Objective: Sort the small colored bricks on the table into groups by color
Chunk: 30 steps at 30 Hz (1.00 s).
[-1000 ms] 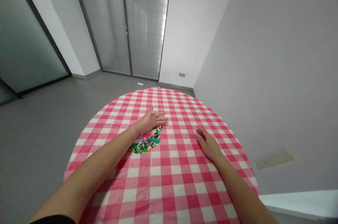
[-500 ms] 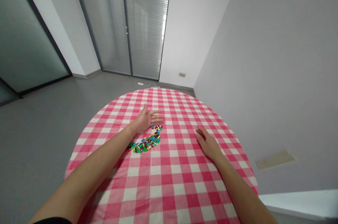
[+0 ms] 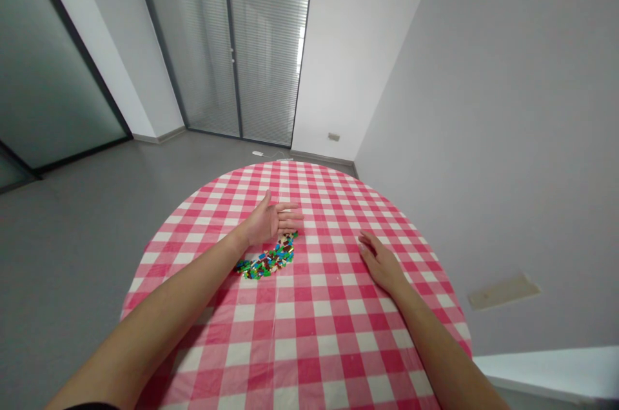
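Observation:
A loose pile of small plastic toy bricks (image 3: 265, 262) in green, blue, red and white lies on a round table's pink-and-white gingham cloth (image 3: 314, 332). My left hand (image 3: 268, 222) is spread open at the far edge of the pile, its fingertips pointing right and holding nothing. My right hand (image 3: 381, 265) rests on the cloth to the right of the bricks, fingers loosely apart and empty. Part of the pile may be hidden beneath my left hand.
The round table edge curves away on all sides, with a grey floor beyond it. A white cable and plug (image 3: 271, 155) lie on the floor by glass doors with blinds (image 3: 232, 42). A white ledge (image 3: 546, 371) sits at the lower right.
My left hand has shifted slightly left across the far edge of the pile. My right hand and the bricks show no clear movement.

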Each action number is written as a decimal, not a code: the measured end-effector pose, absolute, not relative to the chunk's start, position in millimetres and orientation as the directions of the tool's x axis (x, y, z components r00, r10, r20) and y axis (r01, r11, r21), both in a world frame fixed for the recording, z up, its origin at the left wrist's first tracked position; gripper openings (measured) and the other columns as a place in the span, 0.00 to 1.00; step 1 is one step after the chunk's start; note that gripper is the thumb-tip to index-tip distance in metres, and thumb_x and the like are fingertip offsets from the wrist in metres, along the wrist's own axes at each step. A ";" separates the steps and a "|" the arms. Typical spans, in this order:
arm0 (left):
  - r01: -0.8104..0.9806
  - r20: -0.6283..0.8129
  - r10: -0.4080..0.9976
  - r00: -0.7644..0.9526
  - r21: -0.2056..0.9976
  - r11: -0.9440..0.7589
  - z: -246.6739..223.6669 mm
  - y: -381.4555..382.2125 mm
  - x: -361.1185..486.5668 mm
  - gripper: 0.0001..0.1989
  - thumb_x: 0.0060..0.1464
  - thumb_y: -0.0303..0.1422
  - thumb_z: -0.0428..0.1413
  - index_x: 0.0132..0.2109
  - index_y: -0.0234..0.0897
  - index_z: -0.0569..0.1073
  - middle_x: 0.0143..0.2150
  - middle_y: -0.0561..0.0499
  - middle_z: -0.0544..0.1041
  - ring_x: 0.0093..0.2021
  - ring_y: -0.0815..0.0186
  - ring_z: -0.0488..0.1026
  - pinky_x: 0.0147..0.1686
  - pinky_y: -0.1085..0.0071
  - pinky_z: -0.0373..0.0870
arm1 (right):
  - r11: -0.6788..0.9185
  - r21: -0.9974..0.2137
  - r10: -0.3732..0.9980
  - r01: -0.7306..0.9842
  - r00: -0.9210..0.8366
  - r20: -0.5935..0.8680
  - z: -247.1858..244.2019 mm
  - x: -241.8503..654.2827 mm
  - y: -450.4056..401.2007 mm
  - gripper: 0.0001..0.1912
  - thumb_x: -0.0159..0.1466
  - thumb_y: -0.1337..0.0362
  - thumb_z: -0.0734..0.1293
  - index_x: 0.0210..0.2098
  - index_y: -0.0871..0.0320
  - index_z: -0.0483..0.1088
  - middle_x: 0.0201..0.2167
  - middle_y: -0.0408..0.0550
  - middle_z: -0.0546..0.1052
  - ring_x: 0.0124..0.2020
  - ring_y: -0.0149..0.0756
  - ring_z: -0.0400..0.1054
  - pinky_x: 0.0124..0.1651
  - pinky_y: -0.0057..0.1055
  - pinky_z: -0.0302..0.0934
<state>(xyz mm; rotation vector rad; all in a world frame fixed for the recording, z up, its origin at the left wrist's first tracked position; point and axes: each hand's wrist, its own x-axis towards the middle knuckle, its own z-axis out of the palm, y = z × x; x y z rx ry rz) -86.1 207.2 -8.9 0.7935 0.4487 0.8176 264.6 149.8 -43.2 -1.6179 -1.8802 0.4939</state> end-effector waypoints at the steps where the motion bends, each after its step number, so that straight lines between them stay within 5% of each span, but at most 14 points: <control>1: -0.471 -0.068 0.805 0.590 0.781 0.411 -11.1 209.2 -86.5 0.42 0.59 0.59 0.31 0.58 0.30 0.69 0.52 0.31 0.76 0.50 0.48 0.74 0.57 0.51 0.60 | 0.183 -0.630 0.978 0.755 -0.073 0.197 -42.6 264.4 149.6 0.25 0.67 0.54 0.59 0.62 0.52 0.60 0.54 0.53 0.73 0.55 0.45 0.68 0.57 0.47 0.62; 15: -0.440 -0.047 0.782 0.621 0.805 0.398 -31.0 218.2 -65.4 0.37 0.61 0.57 0.35 0.59 0.30 0.67 0.53 0.33 0.75 0.58 0.49 0.69 0.63 0.52 0.49 | 0.203 -0.639 0.974 0.742 -0.086 0.209 -42.9 264.8 150.0 0.25 0.66 0.56 0.59 0.62 0.53 0.60 0.54 0.54 0.74 0.55 0.44 0.68 0.57 0.47 0.62; 30: -0.410 -0.045 0.647 0.761 0.740 0.534 -25.3 188.2 -36.0 0.42 0.59 0.60 0.32 0.54 0.31 0.72 0.52 0.32 0.75 0.54 0.46 0.71 0.60 0.49 0.53 | 0.178 -0.626 0.979 0.759 -0.075 0.188 -40.6 263.4 148.7 0.26 0.67 0.54 0.58 0.62 0.54 0.59 0.54 0.55 0.73 0.55 0.44 0.67 0.57 0.47 0.61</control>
